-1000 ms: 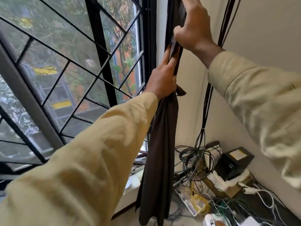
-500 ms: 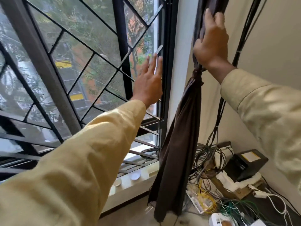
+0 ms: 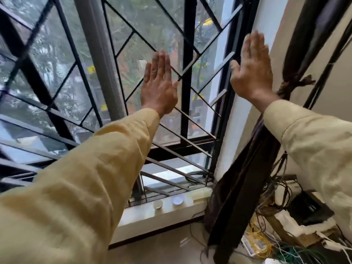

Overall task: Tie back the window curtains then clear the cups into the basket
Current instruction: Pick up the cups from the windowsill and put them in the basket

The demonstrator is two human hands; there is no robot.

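A dark brown curtain hangs gathered against the wall to the right of the window, with a knot about halfway up. My right hand is raised flat, fingers straight, just left of that knot and apart from the cloth. In front of the window grille my left hand is held up flat too, with a ring on one finger and nothing in it. No cups or basket show.
A black metal grille covers the window. Two small round objects lie on the white sill. Tangled cables, a black box and yellow wire crowd the floor at the lower right.
Both hands have let go of the curtain and now are spread flat in front of the window. The view has swung left, so the curtain sits further right, now knotted.
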